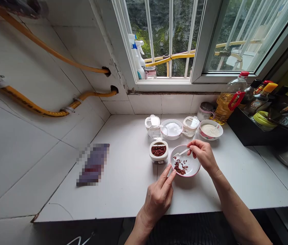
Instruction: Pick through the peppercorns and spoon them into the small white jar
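A white bowl with a pink rim stands on the counter, with dark red peppercorn-like grains at its lower left. Pinched between the fingers of my right hand is a small white spoon, its scoop over the left part of the bowl. My left hand touches the bowl's lower left rim with two extended fingertips; it grips nothing. Left of the bowl is an open white container full of the same grains, its clear lid raised behind it.
Behind stand a bowl of white powder, two lidded jars, a flowered bowl and a dark-lidded jar. An oil bottle and black box are at right. A blurred packet lies left.
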Available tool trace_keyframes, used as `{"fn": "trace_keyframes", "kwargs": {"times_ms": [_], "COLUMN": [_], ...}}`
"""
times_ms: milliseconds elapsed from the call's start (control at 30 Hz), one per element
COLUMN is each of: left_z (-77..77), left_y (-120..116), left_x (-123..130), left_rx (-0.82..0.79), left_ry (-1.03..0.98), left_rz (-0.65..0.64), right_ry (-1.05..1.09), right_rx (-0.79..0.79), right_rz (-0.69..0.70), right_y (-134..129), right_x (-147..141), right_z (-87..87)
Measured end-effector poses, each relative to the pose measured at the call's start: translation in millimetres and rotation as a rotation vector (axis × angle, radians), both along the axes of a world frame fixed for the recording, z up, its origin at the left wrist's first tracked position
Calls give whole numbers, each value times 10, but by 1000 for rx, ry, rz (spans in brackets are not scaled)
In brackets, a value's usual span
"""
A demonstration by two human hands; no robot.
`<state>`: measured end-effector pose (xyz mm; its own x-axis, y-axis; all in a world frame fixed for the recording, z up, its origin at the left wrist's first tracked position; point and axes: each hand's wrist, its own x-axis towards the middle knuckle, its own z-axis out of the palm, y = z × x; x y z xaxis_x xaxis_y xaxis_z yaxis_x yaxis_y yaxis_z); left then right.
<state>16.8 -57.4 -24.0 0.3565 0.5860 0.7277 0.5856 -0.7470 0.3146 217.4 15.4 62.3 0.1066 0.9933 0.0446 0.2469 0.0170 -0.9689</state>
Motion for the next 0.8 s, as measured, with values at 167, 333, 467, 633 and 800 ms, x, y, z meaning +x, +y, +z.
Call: {"fn": "trace_keyframes", "kwargs": {"times_ms": [167,333,467,633,800], "left_z": [-4,-22,-26,-22,-15], "left_y": [-2,0,0,-4,-4], "left_x": [-2,1,-2,-5,-12], "left_rx": [-6,-6,-17,-15,-17], "left_ry": [2,3,3,-9,-2], "left_rz": [-4,-7,-13,-18,-16], "right_ry": [68,-222,-499,-635,-866], "right_rx": [147,474,770,628,300], "right_rz": [-3,91,222,55,168], "right_y": [-6,-86,-113,-93,-69], "right_x": [-131,-319,-319,-60,129], "right_z": [9,-20,-25,17,-5]}}
